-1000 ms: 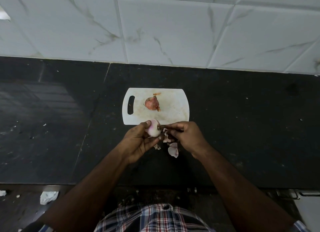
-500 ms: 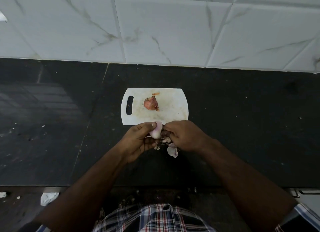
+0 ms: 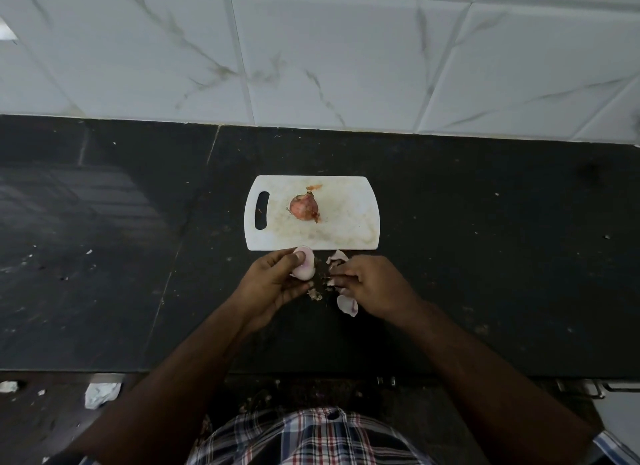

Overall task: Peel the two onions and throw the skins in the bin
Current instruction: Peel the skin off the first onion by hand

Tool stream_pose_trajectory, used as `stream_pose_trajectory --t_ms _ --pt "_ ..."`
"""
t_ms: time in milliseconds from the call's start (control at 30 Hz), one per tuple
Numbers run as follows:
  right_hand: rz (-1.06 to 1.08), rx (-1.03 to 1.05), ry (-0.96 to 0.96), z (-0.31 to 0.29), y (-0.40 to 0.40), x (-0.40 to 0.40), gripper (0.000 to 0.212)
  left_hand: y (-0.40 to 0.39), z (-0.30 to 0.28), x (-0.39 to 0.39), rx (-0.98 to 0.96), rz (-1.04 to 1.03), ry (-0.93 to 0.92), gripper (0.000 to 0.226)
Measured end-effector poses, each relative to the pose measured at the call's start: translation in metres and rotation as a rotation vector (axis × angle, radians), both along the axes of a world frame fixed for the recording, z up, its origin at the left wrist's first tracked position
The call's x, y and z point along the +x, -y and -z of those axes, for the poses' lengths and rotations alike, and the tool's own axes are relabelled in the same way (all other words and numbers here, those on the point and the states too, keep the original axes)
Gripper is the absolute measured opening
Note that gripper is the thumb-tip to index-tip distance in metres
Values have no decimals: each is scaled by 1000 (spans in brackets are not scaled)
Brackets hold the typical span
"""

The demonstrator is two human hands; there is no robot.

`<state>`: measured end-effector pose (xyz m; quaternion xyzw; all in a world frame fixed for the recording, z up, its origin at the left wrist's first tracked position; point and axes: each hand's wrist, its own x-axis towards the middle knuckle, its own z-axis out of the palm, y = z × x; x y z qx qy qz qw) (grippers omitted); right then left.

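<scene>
Our left hand has its fingers and thumb curled round the peeled onion, the thumb pressing on its pale, glossy top, holding it just at the near edge of the cutting board. Our right hand, just beside it and apart from the onion, has its fingertips bent down over a pale scrap of skin; whether it truly pinches that scrap we cannot tell. More loose skins lie on the counter under and between our hands. Beyond our hands, on the board, sits the second onion, its reddish dry skin on. We judge the bare onion light, firm and somewhat slick, so a wrap-around grip suits it better than a fingertip pinch. The skins look thin, brittle and nearly weightless; we would sweep them together and scoop them, since single flakes tear and scatter. For the unpeeled one, the wispy neck or root end seems the place to start a peel. No bin is in view.
</scene>
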<state>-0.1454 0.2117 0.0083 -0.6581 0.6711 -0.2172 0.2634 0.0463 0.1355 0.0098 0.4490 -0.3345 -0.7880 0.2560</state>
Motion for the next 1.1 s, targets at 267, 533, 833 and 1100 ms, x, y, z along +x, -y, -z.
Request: stream_pose_trajectory --t_ms 267,533,833,1100 --pt "386 -38 574 -9 12 28 35 -1 -6 -7 78 -6 -111 22" --pt "748 -218 461 -2 24 51 10 -8 -17 -23 14 -34 -140 21" --pt "580 -49 877 -17 12 28 24 -4 -22 -18 112 -84 -203 23" --pt "519 -282 592 -16 15 32 6 -4 -23 -19 211 -25 -256 27"
